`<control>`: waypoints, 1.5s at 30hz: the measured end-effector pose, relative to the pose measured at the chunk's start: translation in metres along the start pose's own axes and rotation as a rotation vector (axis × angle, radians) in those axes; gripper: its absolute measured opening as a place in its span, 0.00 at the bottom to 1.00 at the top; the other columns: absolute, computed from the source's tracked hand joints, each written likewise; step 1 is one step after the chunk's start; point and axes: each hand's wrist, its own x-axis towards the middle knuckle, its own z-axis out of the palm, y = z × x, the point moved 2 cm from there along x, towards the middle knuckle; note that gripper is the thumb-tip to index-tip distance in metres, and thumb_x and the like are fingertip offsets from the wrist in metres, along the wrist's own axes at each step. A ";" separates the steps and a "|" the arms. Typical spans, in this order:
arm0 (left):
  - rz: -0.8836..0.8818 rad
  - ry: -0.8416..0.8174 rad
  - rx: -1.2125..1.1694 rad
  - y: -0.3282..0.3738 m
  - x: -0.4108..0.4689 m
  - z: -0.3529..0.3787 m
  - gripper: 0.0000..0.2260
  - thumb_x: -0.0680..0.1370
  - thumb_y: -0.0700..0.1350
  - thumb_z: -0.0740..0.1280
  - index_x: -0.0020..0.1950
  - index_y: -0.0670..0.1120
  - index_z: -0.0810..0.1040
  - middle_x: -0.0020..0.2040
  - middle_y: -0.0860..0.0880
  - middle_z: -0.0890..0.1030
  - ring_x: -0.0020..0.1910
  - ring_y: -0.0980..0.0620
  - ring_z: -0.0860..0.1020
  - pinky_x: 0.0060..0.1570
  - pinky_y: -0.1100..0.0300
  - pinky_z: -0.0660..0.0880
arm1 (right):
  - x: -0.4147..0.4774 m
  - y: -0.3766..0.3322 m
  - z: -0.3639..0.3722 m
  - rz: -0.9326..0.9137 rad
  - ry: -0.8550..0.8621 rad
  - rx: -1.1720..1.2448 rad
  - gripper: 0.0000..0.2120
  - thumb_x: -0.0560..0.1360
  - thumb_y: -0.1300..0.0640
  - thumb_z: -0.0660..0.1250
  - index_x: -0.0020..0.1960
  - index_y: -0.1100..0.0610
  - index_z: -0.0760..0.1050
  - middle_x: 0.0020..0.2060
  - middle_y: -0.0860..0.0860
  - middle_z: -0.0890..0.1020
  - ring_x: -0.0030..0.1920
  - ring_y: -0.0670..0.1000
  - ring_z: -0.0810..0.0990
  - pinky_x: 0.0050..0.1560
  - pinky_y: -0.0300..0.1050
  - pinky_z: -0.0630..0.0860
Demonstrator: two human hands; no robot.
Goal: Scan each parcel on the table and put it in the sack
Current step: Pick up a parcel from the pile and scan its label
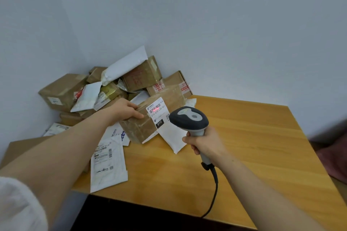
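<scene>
The parcel heap [112, 84] at your table's [244, 146] ten o'clock crowds the taped box [139, 127]; tug it and they may slide. Your left hand [125, 109] grips its top edge, your right hand [204, 144] clasps the scanner [188, 118]; a wobble drags the beam off the barcode [156, 108] at the scanner's eleven o'clock.

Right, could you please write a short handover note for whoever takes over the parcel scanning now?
Left hand holds the box by its left end, in front of the pile.
Right hand grips the scanner; its red line lies on the box's label.
Mailers lie on the table near the front edge.
Done: this box is being scanned. Left: sack it, then the rest. No sack in view.
</scene>
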 end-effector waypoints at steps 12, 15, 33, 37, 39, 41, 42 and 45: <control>0.000 0.014 0.044 0.015 0.001 0.003 0.27 0.70 0.45 0.76 0.67 0.45 0.75 0.53 0.48 0.77 0.47 0.52 0.75 0.50 0.57 0.70 | -0.005 -0.001 -0.012 -0.004 0.015 -0.018 0.09 0.72 0.67 0.70 0.36 0.61 0.72 0.26 0.54 0.72 0.20 0.47 0.67 0.24 0.37 0.67; 0.012 0.008 0.076 0.020 0.008 0.020 0.26 0.70 0.45 0.75 0.67 0.45 0.75 0.51 0.50 0.75 0.45 0.53 0.74 0.51 0.58 0.69 | -0.003 0.009 -0.023 -0.010 0.024 -0.032 0.09 0.72 0.67 0.70 0.36 0.61 0.72 0.26 0.54 0.72 0.20 0.46 0.67 0.24 0.36 0.67; 0.001 -0.185 -0.145 0.038 0.041 0.050 0.24 0.69 0.40 0.76 0.63 0.42 0.76 0.45 0.46 0.80 0.44 0.48 0.80 0.40 0.59 0.75 | 0.009 0.025 -0.038 0.067 0.180 0.231 0.05 0.73 0.63 0.72 0.44 0.62 0.76 0.29 0.56 0.76 0.25 0.49 0.71 0.31 0.44 0.72; -0.034 -0.419 -0.285 0.064 0.042 0.095 0.25 0.64 0.44 0.75 0.60 0.42 0.76 0.54 0.41 0.81 0.51 0.43 0.80 0.47 0.53 0.78 | -0.008 0.052 -0.078 0.117 0.354 0.522 0.05 0.74 0.64 0.72 0.47 0.62 0.76 0.29 0.57 0.77 0.26 0.52 0.73 0.30 0.44 0.74; -0.021 -0.521 -0.306 0.082 0.034 0.126 0.28 0.64 0.46 0.76 0.61 0.41 0.75 0.56 0.40 0.80 0.55 0.43 0.79 0.50 0.50 0.77 | -0.023 0.069 -0.105 0.128 0.430 0.660 0.07 0.74 0.64 0.72 0.50 0.63 0.76 0.31 0.58 0.79 0.28 0.54 0.76 0.32 0.45 0.76; -0.004 -0.611 -0.318 0.102 0.020 0.162 0.29 0.61 0.48 0.78 0.59 0.41 0.76 0.57 0.40 0.80 0.55 0.43 0.78 0.49 0.49 0.77 | -0.041 0.087 -0.133 0.137 0.488 0.736 0.09 0.74 0.63 0.72 0.52 0.63 0.77 0.34 0.60 0.82 0.32 0.54 0.81 0.34 0.45 0.78; 0.005 -0.651 -0.320 0.113 0.011 0.181 0.27 0.62 0.48 0.77 0.59 0.42 0.76 0.58 0.40 0.79 0.55 0.44 0.78 0.50 0.48 0.77 | -0.050 0.095 -0.147 0.142 0.512 0.752 0.09 0.74 0.63 0.72 0.53 0.62 0.77 0.36 0.60 0.83 0.34 0.54 0.83 0.34 0.45 0.78; 0.049 -0.739 -0.345 0.150 -0.020 0.227 0.35 0.55 0.48 0.82 0.58 0.43 0.76 0.56 0.41 0.80 0.54 0.44 0.79 0.48 0.47 0.79 | -0.079 0.110 -0.182 0.152 0.572 0.801 0.13 0.73 0.62 0.73 0.57 0.61 0.78 0.39 0.60 0.85 0.35 0.54 0.84 0.31 0.43 0.75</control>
